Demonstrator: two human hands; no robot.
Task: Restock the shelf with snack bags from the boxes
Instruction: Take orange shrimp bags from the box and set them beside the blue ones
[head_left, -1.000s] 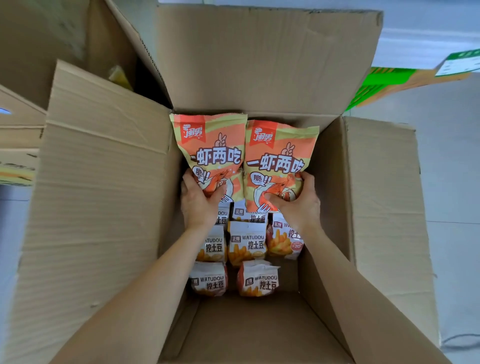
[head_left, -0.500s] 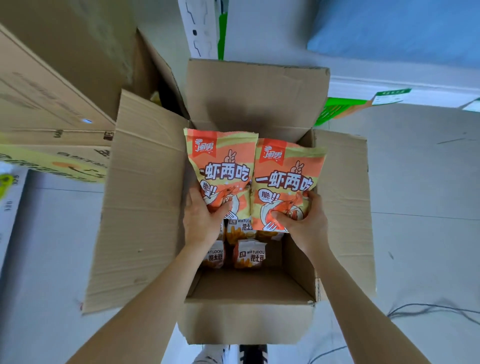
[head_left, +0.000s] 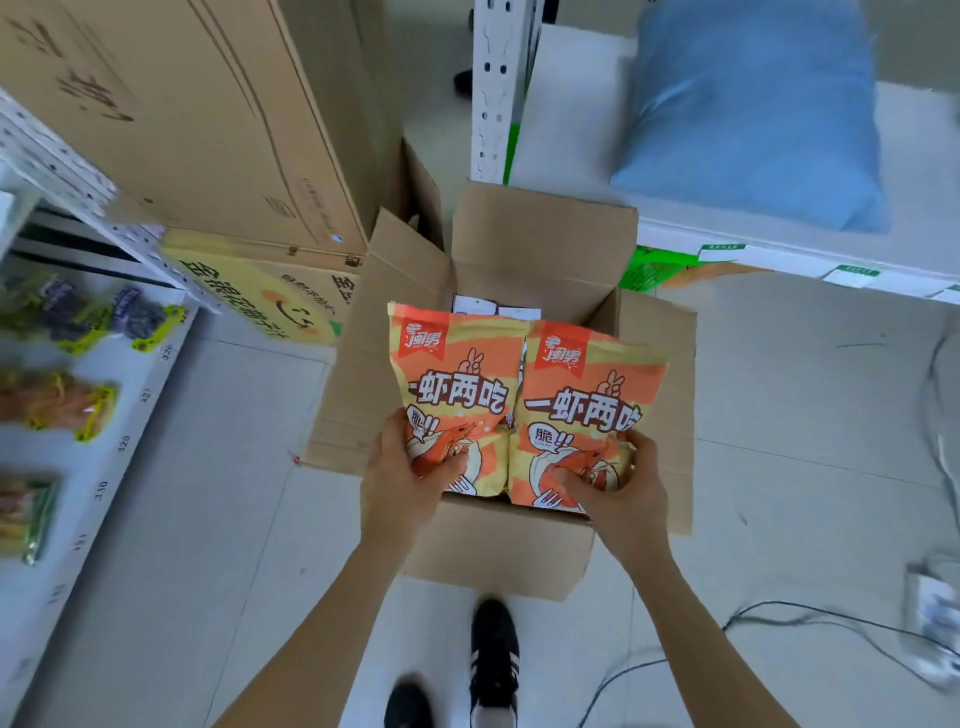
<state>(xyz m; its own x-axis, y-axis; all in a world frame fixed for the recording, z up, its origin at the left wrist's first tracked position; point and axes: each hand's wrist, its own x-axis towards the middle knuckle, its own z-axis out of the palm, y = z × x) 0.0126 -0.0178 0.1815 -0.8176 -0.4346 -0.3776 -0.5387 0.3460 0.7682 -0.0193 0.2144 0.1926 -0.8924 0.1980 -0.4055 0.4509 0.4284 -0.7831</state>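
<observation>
Head view: left hand (head_left: 402, 483) grips the bottom of one orange-and-yellow shrimp snack bag (head_left: 457, 384), thumb curled over its front. Right hand (head_left: 618, 493) pinches a matching second bag (head_left: 587, 410) the same way. Both bags are upright, side by side, touching — held above the open brown cardboard box (head_left: 540, 244) on the floor. White shelf (head_left: 119, 395) at left.

Open box (head_left: 498, 545) interior mostly hidden behind two snack bags (head_left: 457, 384), shelf packets (head_left: 62, 405) left of the box blurred and edge-cut, shoe (head_left: 408, 706) below the box cut off
</observation>
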